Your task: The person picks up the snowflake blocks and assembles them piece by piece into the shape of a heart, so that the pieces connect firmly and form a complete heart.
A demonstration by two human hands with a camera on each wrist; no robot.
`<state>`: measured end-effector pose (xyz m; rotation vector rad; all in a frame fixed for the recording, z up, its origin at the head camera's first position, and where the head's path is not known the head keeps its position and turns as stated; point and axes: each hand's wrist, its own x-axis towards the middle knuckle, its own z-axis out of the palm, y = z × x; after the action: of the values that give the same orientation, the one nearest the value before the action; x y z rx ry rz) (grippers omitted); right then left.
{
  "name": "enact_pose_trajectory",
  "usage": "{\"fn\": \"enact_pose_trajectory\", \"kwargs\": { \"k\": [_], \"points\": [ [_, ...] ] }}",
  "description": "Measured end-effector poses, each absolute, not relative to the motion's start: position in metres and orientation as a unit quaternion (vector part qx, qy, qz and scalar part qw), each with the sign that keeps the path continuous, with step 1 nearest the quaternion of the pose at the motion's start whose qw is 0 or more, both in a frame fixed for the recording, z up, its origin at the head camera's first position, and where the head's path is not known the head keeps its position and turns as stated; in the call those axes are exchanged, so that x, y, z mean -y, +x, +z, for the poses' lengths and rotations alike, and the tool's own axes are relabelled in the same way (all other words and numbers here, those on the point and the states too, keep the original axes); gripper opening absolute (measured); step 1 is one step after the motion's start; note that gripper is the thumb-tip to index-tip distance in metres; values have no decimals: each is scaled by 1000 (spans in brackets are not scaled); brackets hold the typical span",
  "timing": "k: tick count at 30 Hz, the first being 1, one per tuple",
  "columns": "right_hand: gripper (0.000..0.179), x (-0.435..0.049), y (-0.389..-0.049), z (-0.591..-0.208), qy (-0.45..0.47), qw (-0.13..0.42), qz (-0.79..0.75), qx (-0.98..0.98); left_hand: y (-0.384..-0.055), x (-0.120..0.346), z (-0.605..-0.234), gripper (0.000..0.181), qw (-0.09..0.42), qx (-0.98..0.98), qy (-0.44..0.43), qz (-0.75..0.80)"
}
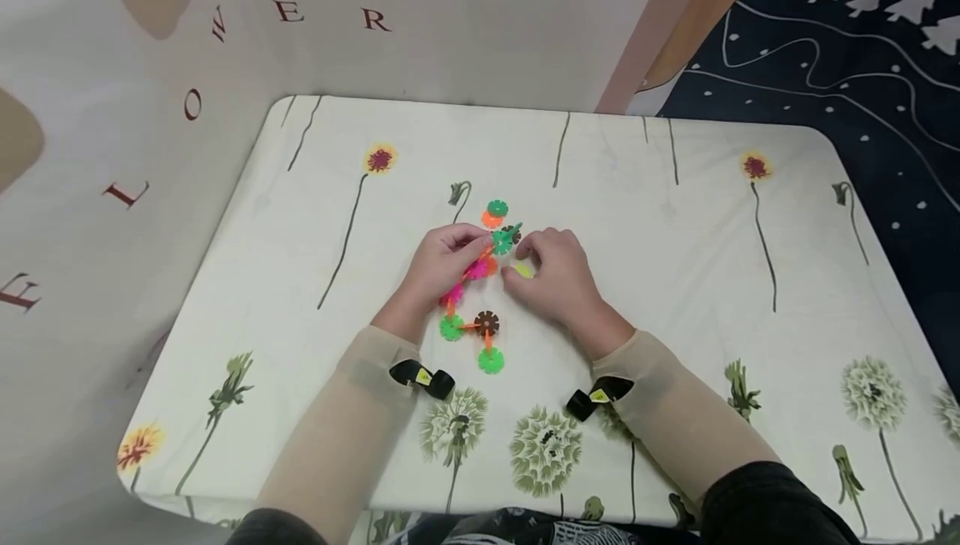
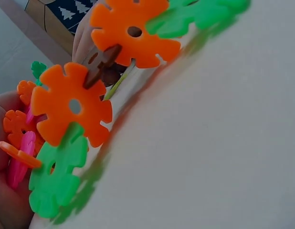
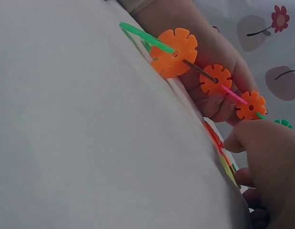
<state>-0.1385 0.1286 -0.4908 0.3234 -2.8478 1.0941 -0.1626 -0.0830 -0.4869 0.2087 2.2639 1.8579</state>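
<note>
My left hand (image 1: 437, 268) grips a chain of slotted plastic snowflake discs between thumb and fingers. Orange, green, pink and brown pieces make up the chain; a green disc (image 1: 491, 360) ends it nearest my body, beside a brown disc (image 1: 486, 323). In the left wrist view, an orange disc (image 2: 71, 106) slots into a green disc (image 2: 57, 174). My right hand (image 1: 557, 277) is just right of the chain, thumb and fingers bent and apart. Close to its fingertips lies a yellow disc (image 1: 523, 270), seen edge-on as a yellow strip (image 3: 227, 168) in the right wrist view.
A green disc (image 1: 497, 208) and an orange disc (image 1: 492, 219) show beyond my left fingertips; whether they join the chain I cannot tell. Under everything is a white flower-print tablecloth (image 1: 675, 220). Pale lettered fabric (image 1: 480, 37) hangs behind the table, with dark tree-print fabric (image 1: 847, 53) at right.
</note>
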Motion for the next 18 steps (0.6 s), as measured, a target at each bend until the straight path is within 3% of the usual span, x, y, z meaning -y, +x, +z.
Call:
{"fn": "enact_pose_trajectory", "kwargs": {
  "k": [9,14,18],
  "points": [
    [41,-125,-135,-483,77,-20,272,959,-163,84,-485,21,113,-762,65,635],
    [45,-125,-135,-480,67,-20,260,963,-164,84,-486,21,119,-760,57,636],
    [38,-126,-137,-483,91,-3,297,950,-163,84,-486,20,116,-761,58,636]
  ]
}}
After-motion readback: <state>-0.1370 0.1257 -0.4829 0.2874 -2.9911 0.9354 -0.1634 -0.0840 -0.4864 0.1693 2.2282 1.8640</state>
